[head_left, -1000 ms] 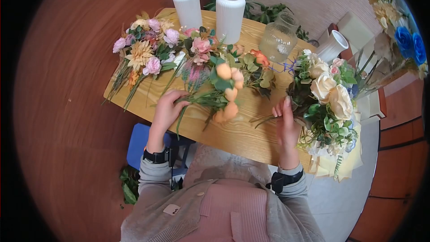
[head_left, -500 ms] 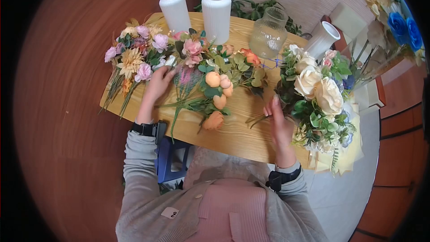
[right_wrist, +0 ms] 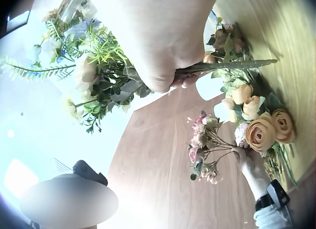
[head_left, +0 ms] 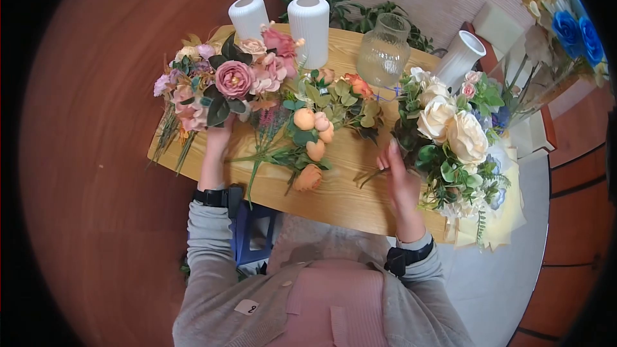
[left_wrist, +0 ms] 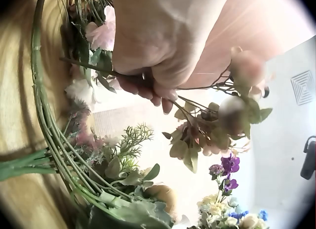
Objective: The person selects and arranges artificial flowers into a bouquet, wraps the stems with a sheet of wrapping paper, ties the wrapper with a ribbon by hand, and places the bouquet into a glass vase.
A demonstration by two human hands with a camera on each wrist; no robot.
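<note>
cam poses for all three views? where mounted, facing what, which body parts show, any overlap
Head: worn on the head, looks down at the table; both arms, torso show.
Left wrist: under the left hand, looks past fingers gripping the pink bouquet.
Right wrist: under the right hand, gripping a green stem; left hand visible.
Shared: pink bouquet, peach flowers.

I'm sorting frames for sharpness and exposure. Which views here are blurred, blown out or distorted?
Head view: fisheye with dark vignetted corners, bending the table edge; the lifted pink bouquet is sharp. Left wrist view: the left hand is soft and very close, the background overexposed. Right wrist view: the right hand is blurred by closeness, with strong glare at the left side.
</note>
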